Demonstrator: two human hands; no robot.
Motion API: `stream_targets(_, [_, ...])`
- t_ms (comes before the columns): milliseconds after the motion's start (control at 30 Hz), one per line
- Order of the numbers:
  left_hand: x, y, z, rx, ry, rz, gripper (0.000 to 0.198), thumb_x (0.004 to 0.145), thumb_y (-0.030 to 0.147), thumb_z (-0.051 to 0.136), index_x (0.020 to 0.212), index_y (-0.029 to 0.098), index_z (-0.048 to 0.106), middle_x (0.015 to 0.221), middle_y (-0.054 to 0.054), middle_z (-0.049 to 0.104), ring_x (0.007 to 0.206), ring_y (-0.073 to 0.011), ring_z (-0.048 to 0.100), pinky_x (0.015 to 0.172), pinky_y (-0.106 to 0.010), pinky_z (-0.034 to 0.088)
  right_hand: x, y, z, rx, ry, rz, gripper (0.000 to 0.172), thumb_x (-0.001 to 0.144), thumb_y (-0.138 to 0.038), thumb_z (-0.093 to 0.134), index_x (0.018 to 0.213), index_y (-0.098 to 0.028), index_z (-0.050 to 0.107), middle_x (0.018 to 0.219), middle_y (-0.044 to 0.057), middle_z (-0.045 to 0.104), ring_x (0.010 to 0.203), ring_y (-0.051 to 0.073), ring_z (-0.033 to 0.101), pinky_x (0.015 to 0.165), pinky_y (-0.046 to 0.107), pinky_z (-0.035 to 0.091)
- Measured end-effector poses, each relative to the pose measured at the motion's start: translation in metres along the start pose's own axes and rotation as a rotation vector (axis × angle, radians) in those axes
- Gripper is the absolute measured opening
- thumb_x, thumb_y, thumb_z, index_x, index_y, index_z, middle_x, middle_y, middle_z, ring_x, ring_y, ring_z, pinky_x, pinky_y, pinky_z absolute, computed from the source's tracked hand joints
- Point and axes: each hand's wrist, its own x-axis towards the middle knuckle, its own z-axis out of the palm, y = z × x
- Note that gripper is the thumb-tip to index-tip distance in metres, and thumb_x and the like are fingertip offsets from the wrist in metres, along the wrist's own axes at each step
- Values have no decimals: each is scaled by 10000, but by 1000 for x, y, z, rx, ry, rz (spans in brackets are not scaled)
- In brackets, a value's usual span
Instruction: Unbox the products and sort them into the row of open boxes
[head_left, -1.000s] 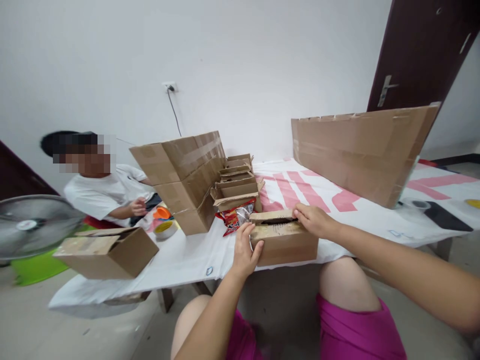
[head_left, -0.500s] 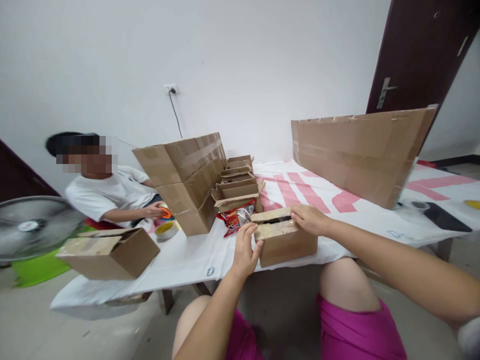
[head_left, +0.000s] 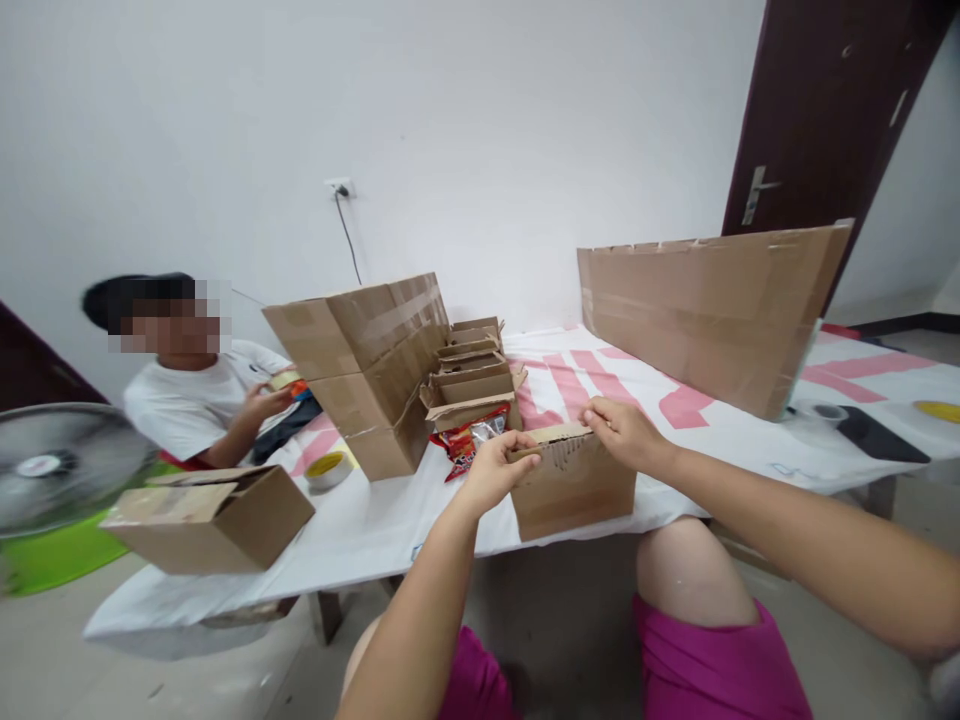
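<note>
A small cardboard box (head_left: pixel 574 495) stands at the table's near edge, its near flap raised upright with a torn, scuffed patch along the top. My left hand (head_left: pixel 499 468) pinches the flap's left corner between thumb and fingers. At the right end of the same flap, my right hand (head_left: pixel 621 432) is closed on the edge. Just behind and left of the box lies a red snack packet (head_left: pixel 469 440), partly covered by my left hand. The inside of the box is hidden by the flap.
Stacked taped cartons (head_left: pixel 367 370) rise left of a row of open boxes (head_left: pixel 469 385). Another box (head_left: pixel 214 520) sits at the left edge, near a tape roll (head_left: pixel 328 470). A large cardboard panel (head_left: pixel 709 310) stands at right. A co-worker (head_left: pixel 202 400) holds a tape dispenser beside a fan (head_left: pixel 64 490).
Both hands have gone from resting on the box's top to gripping its near flap, which now stands up. The co-worker has drawn the tape dispenser back from the table.
</note>
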Motion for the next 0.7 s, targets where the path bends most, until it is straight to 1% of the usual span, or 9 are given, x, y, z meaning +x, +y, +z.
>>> stream_targets(100, [0,0,-1,-52,5,-3,252,643,334,756,756,146,631,666,19,599,582,-101,523,554,-211,387,3,-1,2,19,28,12,180,870,-255,444,824,-192,606,781,25,652,710,166,581,664,277,418])
stream_targets(167, [-1,-2,-1,-83,26,7,267,647,349,756,768,144,634,695,10,616,608,-108,540,569,-213,393,5,-1,6,44,-4,4,173,856,-235,464,847,-189,630,806,32,677,729,170,601,679,281,430])
stream_targets(233, [-3,-4,-2,-101,16,13,279,666,358,751,800,142,638,758,-12,649,657,-122,573,599,-221,414,7,-1,9,73,-39,-11,175,852,-220,474,854,-188,646,835,36,698,756,170,619,698,283,441])
stream_targets(367, [-2,-6,-1,-252,-25,31,315,687,358,759,844,159,571,1023,-89,694,892,-185,641,768,-277,469,11,-2,12,106,-95,-30,170,843,-185,488,841,-192,658,842,24,710,769,159,629,702,273,450])
stream_targets(433, [0,-7,1,-359,-39,32,345,697,350,760,856,182,504,1094,-107,689,1003,-208,635,843,-311,462,13,-2,12,112,-119,-28,171,837,-168,488,826,-190,657,826,19,708,751,153,627,692,267,451])
stream_targets(500, [1,-8,1,-418,-66,26,372,701,336,763,892,198,476,1120,-111,686,1072,-219,619,874,-322,451,13,-2,12,115,-145,-29,171,838,-165,486,822,-189,655,812,18,705,733,151,626,682,264,452])
stream_targets(567, [2,-9,2,-424,-90,13,403,697,326,766,966,203,492,1115,-106,688,1075,-221,617,862,-313,453,12,-1,12,113,-165,-36,172,844,-170,486,830,-192,656,813,18,706,737,153,632,685,267,456])
stream_targets(633, [2,-8,1,-378,-93,0,424,700,328,758,1036,199,534,1086,-92,690,1013,-210,633,820,-292,463,11,-1,13,109,-171,-39,173,848,-172,487,839,-196,658,824,19,710,755,158,639,698,273,462])
stream_targets(700, [2,-7,1,-314,-78,2,392,706,330,744,1038,180,599,1040,-79,692,925,-191,640,773,-269,466,10,-1,13,104,-167,-43,176,848,-171,487,847,-198,662,836,23,713,769,162,644,709,277,468])
